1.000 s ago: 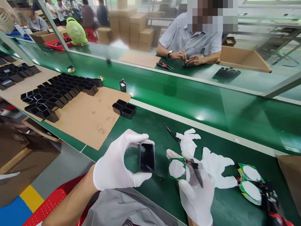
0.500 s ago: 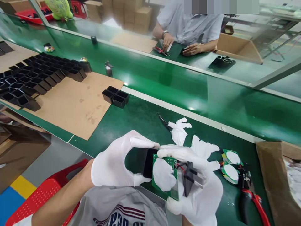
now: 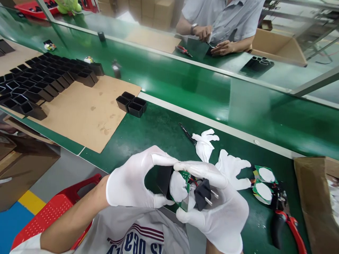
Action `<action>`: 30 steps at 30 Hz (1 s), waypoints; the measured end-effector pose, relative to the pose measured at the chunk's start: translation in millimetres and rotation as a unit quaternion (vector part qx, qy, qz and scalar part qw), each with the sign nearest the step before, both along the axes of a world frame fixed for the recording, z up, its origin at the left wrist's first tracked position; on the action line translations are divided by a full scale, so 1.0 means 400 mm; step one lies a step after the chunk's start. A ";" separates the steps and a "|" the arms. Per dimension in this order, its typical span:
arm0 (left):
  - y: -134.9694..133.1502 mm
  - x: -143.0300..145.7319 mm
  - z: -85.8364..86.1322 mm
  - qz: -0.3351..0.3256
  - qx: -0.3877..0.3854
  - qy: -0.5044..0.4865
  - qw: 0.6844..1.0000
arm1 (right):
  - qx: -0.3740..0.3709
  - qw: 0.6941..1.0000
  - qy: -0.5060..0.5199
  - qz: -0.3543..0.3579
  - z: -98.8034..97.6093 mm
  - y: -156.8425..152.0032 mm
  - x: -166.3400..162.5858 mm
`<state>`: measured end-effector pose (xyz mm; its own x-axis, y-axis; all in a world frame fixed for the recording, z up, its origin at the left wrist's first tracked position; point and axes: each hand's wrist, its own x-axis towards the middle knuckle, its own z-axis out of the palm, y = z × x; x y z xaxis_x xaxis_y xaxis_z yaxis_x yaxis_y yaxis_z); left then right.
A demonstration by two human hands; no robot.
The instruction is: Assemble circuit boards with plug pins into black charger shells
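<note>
My left hand [image 3: 137, 180], in a white glove, grips a black plastic housing [image 3: 162, 179] between thumb and fingers. My right hand [image 3: 219, 201], gloved too, holds a green circuit board [image 3: 185, 174] with a white pad [image 3: 178, 187] on its face. Wires join that board to a black plug end [image 3: 203, 194] with two metal prongs, which lies against my right palm. The board's left edge is partly inside the housing's opening. Two similar boards [image 3: 263, 192] with round white pads lie to the right, beside red-and-black pliers [image 3: 286, 222].
Spare white gloves [image 3: 233, 169] and black tweezers [image 3: 186, 133] lie beyond my hands. Several black housings [image 3: 135, 106] stand near a cardboard sheet [image 3: 106, 109], with many more at left. A cardboard box [image 3: 312, 197] is at right. Across the bench, a co-worker's hands [image 3: 222, 47] handle a small part.
The circuit board has moved left into the housing's opening, and the plug end has turned and come closer. Across the bench, the co-worker's hand has lifted a tool to the part.
</note>
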<state>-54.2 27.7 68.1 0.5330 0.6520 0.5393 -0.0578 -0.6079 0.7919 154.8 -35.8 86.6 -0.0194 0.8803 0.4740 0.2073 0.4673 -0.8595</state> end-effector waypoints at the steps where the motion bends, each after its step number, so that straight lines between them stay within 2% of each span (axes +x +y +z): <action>1: 0.000 -0.002 0.001 0.002 -0.001 0.001 1.000 | 0.000 1.000 -0.003 0.000 0.000 -0.001 -0.002; 8: -0.004 -0.006 0.000 0.002 0.006 0.003 1.000 | 0.007 0.998 -0.053 -0.016 -0.011 -0.002 -0.004; 12: -0.006 -0.008 -0.017 0.021 0.013 -0.013 1.000 | 0.016 0.991 -0.126 -0.041 -0.015 0.005 -0.011; 18: -0.016 -0.021 -0.053 0.032 -0.009 -0.034 0.999 | -0.019 0.985 -0.170 -0.025 -0.010 0.016 -0.028; 24: -0.017 -0.040 -0.073 0.052 -0.031 -0.053 0.997 | 0.020 0.991 -0.132 -0.002 -0.010 0.027 -0.045; 30: -0.015 -0.066 -0.042 0.058 -0.052 -0.033 0.996 | 0.021 1.000 -0.009 0.005 0.023 0.024 -0.050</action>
<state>-80.6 21.6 51.2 0.4168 0.7610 0.4972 -0.0450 -0.5290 0.8474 135.0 -26.4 95.6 -0.0361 0.8597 0.5095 0.2179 0.5043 -0.8356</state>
